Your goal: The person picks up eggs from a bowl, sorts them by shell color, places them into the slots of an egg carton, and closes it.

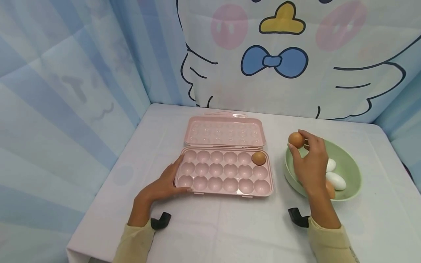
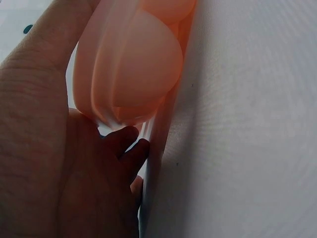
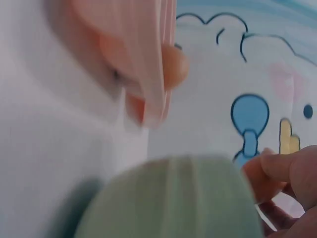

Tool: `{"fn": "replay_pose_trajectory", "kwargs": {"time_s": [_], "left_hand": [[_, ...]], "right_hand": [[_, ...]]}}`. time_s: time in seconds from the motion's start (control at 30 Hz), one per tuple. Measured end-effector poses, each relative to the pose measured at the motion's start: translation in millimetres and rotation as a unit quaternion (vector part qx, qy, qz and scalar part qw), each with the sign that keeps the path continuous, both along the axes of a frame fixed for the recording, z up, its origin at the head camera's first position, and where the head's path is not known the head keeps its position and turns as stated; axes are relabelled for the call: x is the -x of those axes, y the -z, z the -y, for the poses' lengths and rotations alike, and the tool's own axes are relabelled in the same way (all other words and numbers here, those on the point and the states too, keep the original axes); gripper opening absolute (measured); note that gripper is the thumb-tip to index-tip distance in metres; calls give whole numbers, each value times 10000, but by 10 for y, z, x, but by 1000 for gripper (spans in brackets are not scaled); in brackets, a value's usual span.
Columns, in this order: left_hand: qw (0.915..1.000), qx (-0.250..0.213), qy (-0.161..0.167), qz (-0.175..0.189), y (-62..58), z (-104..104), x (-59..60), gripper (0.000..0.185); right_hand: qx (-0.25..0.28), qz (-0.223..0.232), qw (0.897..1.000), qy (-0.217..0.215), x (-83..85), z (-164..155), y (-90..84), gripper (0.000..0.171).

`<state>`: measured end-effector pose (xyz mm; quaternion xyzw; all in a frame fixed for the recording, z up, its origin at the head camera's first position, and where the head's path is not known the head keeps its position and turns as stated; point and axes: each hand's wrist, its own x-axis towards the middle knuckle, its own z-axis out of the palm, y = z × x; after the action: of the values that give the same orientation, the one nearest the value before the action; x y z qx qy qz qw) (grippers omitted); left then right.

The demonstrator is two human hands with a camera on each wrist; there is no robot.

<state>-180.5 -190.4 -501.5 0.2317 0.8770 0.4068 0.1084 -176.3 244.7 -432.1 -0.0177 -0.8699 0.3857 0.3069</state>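
A white cloth covers the table (image 1: 230,226), which stands in a corner hung with pale blue striped fabric (image 1: 65,91). The back cloth (image 1: 296,54) bears a cartoon bird with a yellow beak, pink cheeks and a blue bow tie.

The right hand (image 1: 310,164) pinches a brown egg (image 1: 296,140) between thumb and fingertips, held above the left rim of the green bowl (image 1: 348,160). In the right wrist view the fingers (image 3: 287,168) show at the lower right behind the blurred bowl (image 3: 173,198); the egg is hard to make out there. The egg's long axis cannot be told; it looks nearly round from the head view. Below and right of the grip, in the bowl, lie two white eggs (image 1: 335,180), the nearer one with its long axis running left to right, and a second brown one (image 1: 330,190) partly hidden by the wrist.

Left of the grip sits the pink tray (image 1: 225,171), its long side running left to right, its lid (image 1: 225,131) open and lying flat behind it. One brown egg (image 1: 258,158) sits in the tray's far right cup, the cup nearest the held egg.

The left hand (image 1: 166,184) rests at the tray's left end, thumb along the front edge and fingers curled round the end; the left wrist view shows the fingers (image 2: 126,148) tucked under the tray (image 2: 129,59).
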Motion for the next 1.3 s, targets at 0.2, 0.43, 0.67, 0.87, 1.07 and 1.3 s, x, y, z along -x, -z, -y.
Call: {"fn": "replay_pose_trajectory", "kwargs": {"time_s": [0.2,0.43,0.67,0.87,1.07,1.3], "left_hand": [[10000,-66,-39,4,5,-6,4,125],[9999,-89,-70,102,22,0,-25,125],[9998,-65,-116,151,13,5,-44,125],[9997,35,-129,189,-16,-6,-43,124],[9991,188,-202,321,-34,-7,-52,126],[9984,339,-246,382,-37,8,-52,125]], "right_hand": [[325,-542,9975,-311,-12,318,-16,48],[1273,-222,9838,-1240,0,555,160,47],[1427,639,9751,-1570,70,613,375,46],[1313,915,9689,-1886,127,613,468,46],[872,1252,9704,-1871,149,609,513,47],[345,1475,9707,-1865,179,663,517,47]]}}
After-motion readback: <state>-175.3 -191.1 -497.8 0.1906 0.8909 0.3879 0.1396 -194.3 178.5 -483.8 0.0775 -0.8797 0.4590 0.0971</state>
